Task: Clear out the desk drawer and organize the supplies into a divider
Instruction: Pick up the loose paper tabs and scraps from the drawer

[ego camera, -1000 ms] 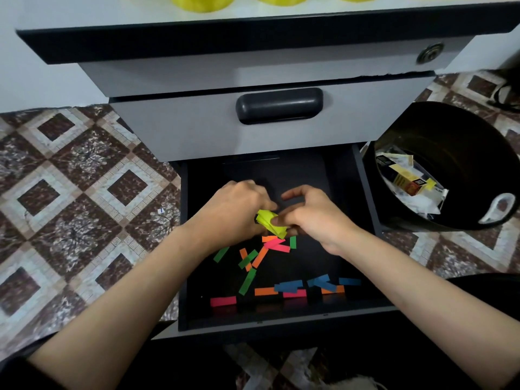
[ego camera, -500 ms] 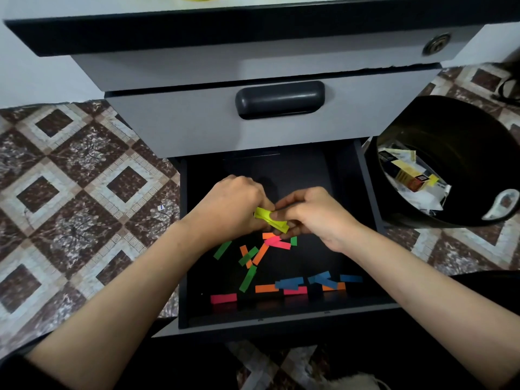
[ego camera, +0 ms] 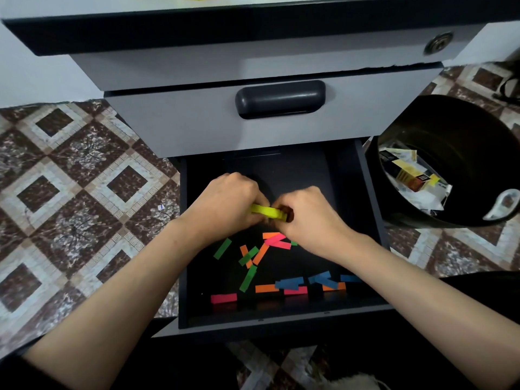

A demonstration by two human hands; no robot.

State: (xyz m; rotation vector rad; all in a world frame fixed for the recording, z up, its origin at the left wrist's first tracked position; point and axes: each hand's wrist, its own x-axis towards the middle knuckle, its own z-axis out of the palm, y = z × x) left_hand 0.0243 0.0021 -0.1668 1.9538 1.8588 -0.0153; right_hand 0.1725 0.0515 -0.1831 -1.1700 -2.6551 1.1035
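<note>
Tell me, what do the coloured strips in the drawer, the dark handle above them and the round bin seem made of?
The coloured strips are likely thin matte paper, lying flat and overlapping; the yellow stack gripped by the left hand and right hand looks alike. The handle is probably moulded plastic, semi-gloss, with a soft highlight. The bin seems black plastic, its smooth inner wall faintly shiny.

Soft, even light falls from above, leaving the grey drawer front (ego camera: 183, 122) bright, with a pale sheen along the handle (ego camera: 280, 99). The open drawer (ego camera: 349, 187) is a dark well where the paper strips (ego camera: 223, 298) look saturated and throw faint reflections on its near wall. The yellow bundle (ego camera: 267, 211), pinched between left hand (ego camera: 228, 201) and right hand (ego camera: 309, 215), glows brightest. The bin (ego camera: 464, 142) interior is murky. Wide-angle distortion curves the table edge (ego camera: 253, 26), and the lower corners sink into soft darkness.
</note>
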